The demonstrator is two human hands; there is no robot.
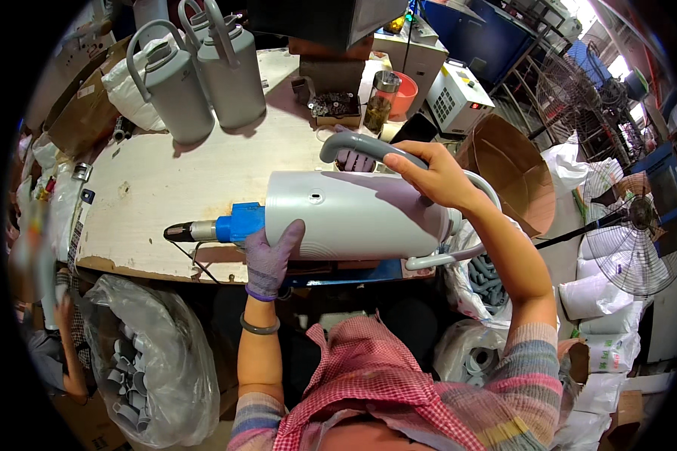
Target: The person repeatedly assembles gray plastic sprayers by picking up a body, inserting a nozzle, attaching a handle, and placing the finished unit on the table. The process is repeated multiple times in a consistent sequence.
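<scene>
Left hand, in a purple glove: fingers spread flat against the side of a large grey jug, steadying it. The jug lies on its side over the near edge of the wooden table. Right hand, bare: closed around a curved grey handle above the jug. Blue power tool: pressed against the jug's left end.
</scene>
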